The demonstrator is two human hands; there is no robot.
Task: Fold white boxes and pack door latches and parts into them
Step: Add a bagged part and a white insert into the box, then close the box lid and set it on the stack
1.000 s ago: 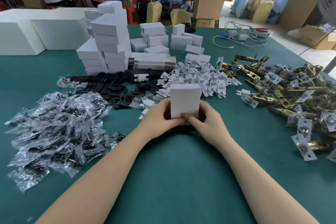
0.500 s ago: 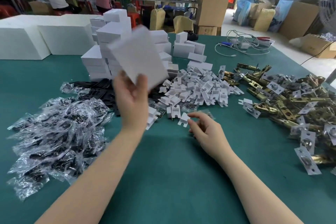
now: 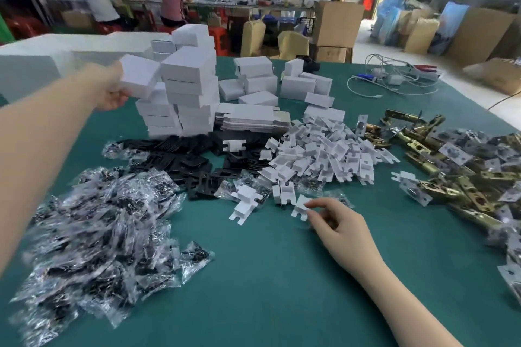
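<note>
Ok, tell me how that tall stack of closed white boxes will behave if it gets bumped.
The tall stack of closed white cardboard boxes probably tips easily: its layers sit staggered, not flush. The boxes look like thin card, so likely light and easily shoved. The left hand is setting another white box beside it, so a nudge seems possible.

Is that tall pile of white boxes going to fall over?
Maybe. The box stack is uneven, its upper boxes jutting past those below. The left hand holds another box right beside it.
</note>
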